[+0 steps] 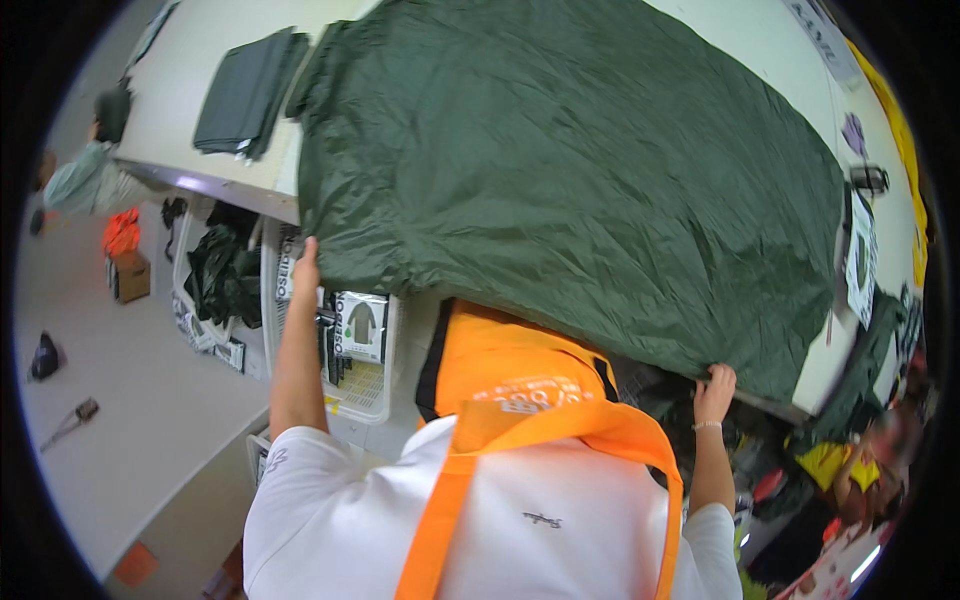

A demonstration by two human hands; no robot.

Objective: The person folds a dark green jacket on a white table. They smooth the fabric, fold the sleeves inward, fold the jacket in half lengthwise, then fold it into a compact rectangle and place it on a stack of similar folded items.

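1. A large dark green sheet [570, 170] is spread over the white table [200, 90], its near edge hanging off the front, so both corners can be reached at once.
2. The left hand [305, 262] is closed on the left corner, the arm stretched upward.
3. The right hand [713, 388] is pinched on the right hem, the forearm raised.
4. A folded dark stack [245, 90] is kept beside the sheet.

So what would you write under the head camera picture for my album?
Both hands, left hand and right hand, grip the near edge of a dark green sheet spread over a table.
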